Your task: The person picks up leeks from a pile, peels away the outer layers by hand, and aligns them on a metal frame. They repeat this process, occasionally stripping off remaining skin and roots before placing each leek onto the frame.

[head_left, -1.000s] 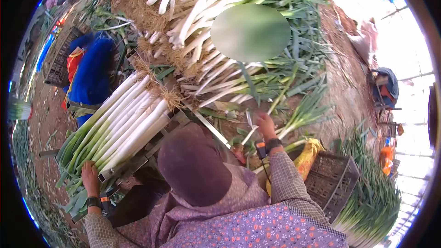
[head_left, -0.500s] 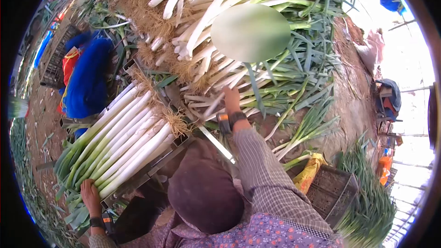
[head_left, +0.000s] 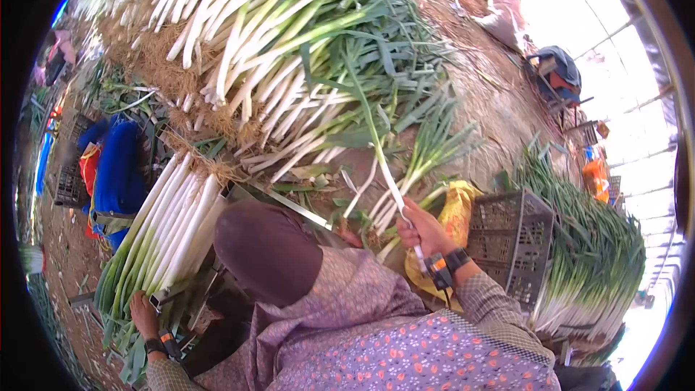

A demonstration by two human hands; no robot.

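My right hand point(head_left: 422, 230) is closed around the white stalk of a single leek point(head_left: 391, 182), whose green leaves reach up over the big leek pile point(head_left: 268, 51). At lower left my left hand point(head_left: 144, 314) rests at the green end of a row of leeks point(head_left: 163, 224) lying side by side on a metal frame point(head_left: 239, 192); its fingers are partly against the leaves, and its grip is unclear. The roots of that row point up toward the pile. A few loose leeks point(head_left: 376, 203) lie on the ground between the pile and my right hand.
A yellow bag point(head_left: 457, 213) and a dark plastic crate point(head_left: 510, 242) stand at the right, beside another heap of leeks point(head_left: 590, 268). Blue netting point(head_left: 119, 166) and another crate point(head_left: 70, 181) are at the left. A stool with cloth point(head_left: 557, 76) is at upper right.
My right hand has moved from the pile toward the lower right and now holds one leek. The view has turned to the right. My left hand stays at the leafy end of the row.
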